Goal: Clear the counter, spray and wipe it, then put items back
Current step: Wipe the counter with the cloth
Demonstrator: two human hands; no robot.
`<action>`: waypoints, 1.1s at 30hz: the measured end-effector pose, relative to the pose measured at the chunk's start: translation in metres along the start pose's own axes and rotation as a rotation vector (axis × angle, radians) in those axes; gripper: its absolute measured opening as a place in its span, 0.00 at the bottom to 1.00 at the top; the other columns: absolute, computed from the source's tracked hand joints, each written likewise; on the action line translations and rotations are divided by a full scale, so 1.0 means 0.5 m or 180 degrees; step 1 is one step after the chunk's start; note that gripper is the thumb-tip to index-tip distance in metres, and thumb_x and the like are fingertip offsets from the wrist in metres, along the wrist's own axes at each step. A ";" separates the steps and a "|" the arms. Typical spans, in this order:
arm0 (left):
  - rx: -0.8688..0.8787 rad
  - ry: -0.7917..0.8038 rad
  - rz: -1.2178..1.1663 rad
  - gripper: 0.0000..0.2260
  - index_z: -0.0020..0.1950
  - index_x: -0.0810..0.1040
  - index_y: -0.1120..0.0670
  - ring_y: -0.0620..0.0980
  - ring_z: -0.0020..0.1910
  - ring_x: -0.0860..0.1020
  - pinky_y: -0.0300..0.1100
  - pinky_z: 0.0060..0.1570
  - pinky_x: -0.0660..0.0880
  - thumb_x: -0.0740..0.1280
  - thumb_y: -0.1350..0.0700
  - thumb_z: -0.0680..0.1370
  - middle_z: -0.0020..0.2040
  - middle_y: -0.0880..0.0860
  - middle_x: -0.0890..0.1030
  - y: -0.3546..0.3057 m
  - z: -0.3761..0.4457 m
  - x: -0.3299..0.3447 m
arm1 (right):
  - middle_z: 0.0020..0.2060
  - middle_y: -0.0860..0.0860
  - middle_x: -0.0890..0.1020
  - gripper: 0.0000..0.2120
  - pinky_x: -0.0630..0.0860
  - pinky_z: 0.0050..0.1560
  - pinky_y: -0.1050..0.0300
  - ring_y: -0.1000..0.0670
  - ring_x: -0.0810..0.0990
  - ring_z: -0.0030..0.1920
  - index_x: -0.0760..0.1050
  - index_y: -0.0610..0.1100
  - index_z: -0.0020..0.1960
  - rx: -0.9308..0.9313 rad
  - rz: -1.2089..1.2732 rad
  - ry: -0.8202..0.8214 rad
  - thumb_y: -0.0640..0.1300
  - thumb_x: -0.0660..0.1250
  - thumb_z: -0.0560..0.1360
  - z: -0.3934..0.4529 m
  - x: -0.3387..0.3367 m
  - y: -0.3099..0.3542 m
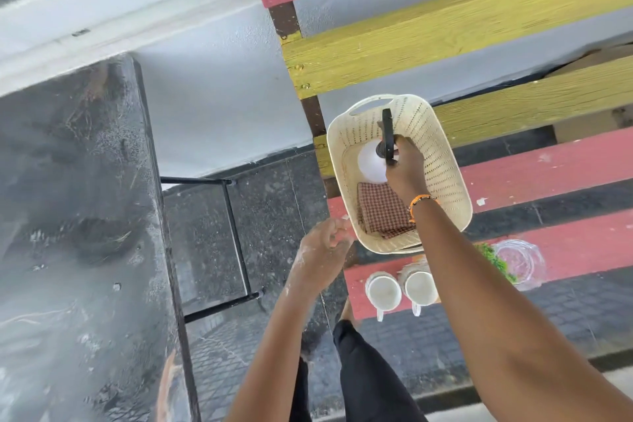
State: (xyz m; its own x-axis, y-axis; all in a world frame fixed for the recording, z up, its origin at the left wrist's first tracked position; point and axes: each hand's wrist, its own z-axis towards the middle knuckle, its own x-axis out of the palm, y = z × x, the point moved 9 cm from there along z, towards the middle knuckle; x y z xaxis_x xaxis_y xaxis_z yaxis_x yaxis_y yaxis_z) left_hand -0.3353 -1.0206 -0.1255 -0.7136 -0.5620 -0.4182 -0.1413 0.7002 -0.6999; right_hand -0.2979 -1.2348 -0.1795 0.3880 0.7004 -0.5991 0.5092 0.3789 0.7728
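Right hand (406,169) is down inside the basket (445,178), fingers wrapped round the black trigger head of the spray bottle (371,161). The bottle stands in the basket's far half, white body showing beneath the hand. Just beside it, in the near half, lies a folded checked cloth (382,207). An orange bracelet (422,201) circles that wrist. Left hand (323,248) hangs off the basket's near corner, fingers loosely curled, holding nothing, white smears on the skin. The basket sits on a bench (565,171) of red and yellow slats. Nearer along the bench, two white mugs (400,289) stand side by side, with a clear glass jar (519,262) off to the right. The grey, smeared counter (75,216) lies well apart, across the floor to the left.
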 end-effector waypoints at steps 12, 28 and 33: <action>-0.0067 0.0331 -0.0135 0.12 0.62 0.75 0.53 0.44 0.53 0.76 0.27 0.44 0.70 0.61 0.56 0.79 0.55 0.47 0.76 -0.013 0.023 0.073 | 0.64 0.36 0.72 0.23 0.70 0.63 0.47 0.38 0.71 0.64 0.65 0.32 0.66 0.1897 -0.0024 0.0463 0.31 0.55 0.72 -0.100 0.028 -0.218; -0.0089 0.0121 -0.0309 0.13 0.63 0.72 0.50 0.45 0.55 0.77 0.35 0.48 0.72 0.61 0.58 0.78 0.58 0.47 0.77 0.020 0.033 0.067 | 0.57 0.38 0.78 0.16 0.65 0.63 0.48 0.37 0.70 0.62 0.72 0.34 0.57 0.2058 -0.0866 0.0911 0.43 0.61 0.75 -0.085 0.062 -0.249; -0.0007 0.0165 -0.0468 0.15 0.63 0.71 0.51 0.44 0.52 0.77 0.26 0.43 0.72 0.63 0.58 0.77 0.58 0.50 0.77 0.018 0.026 0.068 | 0.34 0.48 0.76 0.05 0.73 0.34 0.63 0.48 0.75 0.36 0.71 0.42 0.37 0.1656 0.0293 0.0560 0.41 0.65 0.71 -0.148 0.034 -0.150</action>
State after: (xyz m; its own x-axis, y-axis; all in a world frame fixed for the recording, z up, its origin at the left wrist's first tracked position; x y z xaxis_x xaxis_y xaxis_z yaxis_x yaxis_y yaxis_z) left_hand -0.3520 -1.0389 -0.1534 -0.7194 -0.6352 -0.2809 -0.2484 0.6130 -0.7500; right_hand -0.3865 -1.2069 -0.2322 0.3374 0.8239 -0.4554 0.8087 -0.0062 0.5881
